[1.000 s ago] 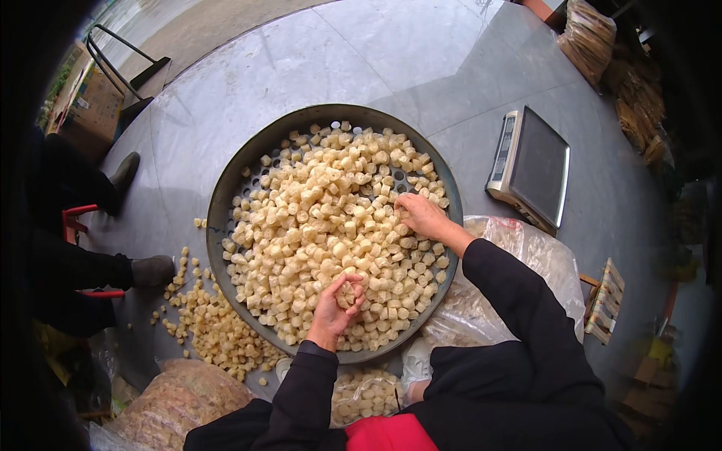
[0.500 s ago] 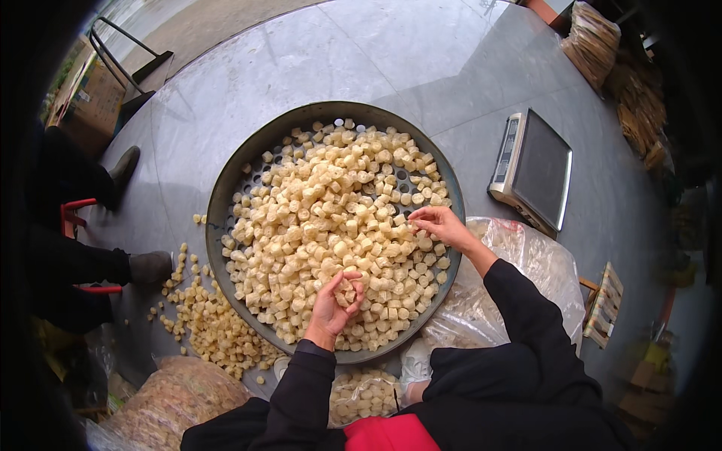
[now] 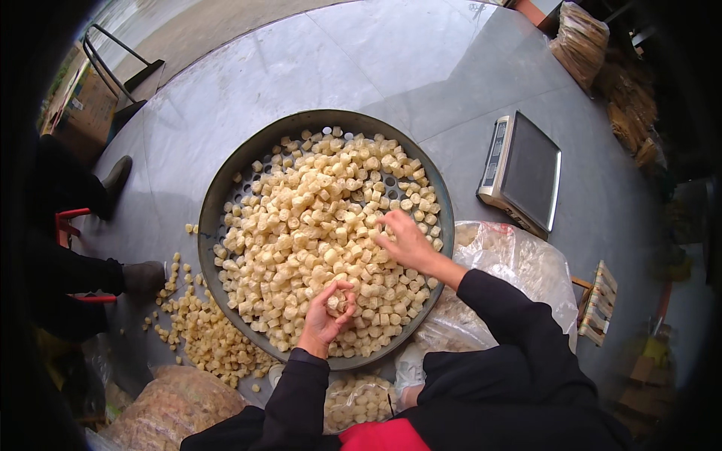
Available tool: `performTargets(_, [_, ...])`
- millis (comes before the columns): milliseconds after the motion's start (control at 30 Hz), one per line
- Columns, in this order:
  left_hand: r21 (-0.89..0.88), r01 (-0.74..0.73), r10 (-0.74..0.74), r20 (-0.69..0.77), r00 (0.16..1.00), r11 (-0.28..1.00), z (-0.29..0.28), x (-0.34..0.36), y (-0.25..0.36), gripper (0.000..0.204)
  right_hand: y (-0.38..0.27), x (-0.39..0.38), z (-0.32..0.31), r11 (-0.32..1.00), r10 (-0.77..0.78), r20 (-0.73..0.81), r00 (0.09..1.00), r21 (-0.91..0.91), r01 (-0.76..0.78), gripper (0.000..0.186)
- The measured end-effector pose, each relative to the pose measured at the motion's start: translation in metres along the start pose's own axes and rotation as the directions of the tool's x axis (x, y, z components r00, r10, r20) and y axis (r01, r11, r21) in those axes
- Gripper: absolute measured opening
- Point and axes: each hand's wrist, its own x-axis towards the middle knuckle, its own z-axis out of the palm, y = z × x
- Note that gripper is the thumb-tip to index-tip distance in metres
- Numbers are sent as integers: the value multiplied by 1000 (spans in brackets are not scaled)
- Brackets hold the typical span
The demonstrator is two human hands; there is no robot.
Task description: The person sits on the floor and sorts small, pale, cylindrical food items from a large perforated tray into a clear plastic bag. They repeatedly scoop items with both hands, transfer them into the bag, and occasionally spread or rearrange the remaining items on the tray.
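A wide round perforated metal tray (image 3: 222, 173) bears a heap of pale cream, short cylindrical pieces (image 3: 301, 203). My left hand (image 3: 326, 316) is curled around some of these pieces over the lower part of the heap. Above the right side of the heap, my right hand (image 3: 402, 244) has its fingers apart, with nothing visible held between them. Loose pieces (image 3: 203, 338) spill on the grey floor left of the tray.
A scale (image 3: 521, 173) lies at right, near a clear plastic bag (image 3: 511, 278) and small woven stool (image 3: 596, 301). Another person's boots (image 3: 143, 276) and a red stool (image 3: 66, 219) are left. More bags (image 3: 165, 413) surround me; a carton (image 3: 83, 105) stands upper left.
My right hand has shifted leftward across the heap and its fingers have spread. My left hand stays curled around pieces. The whole view has shifted slightly.
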Motion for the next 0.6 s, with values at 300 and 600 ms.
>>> performTargets(300, [21,-117,118,-35,992,993,-9,-1,2,30,89,48,-30,948,4,-213,977,-311,-72,26])
performTargets(600, [33,-108,109,-28,994,994,-12,0,2,31,76,53,-26,799,109,-92,990,-585,-142,22])
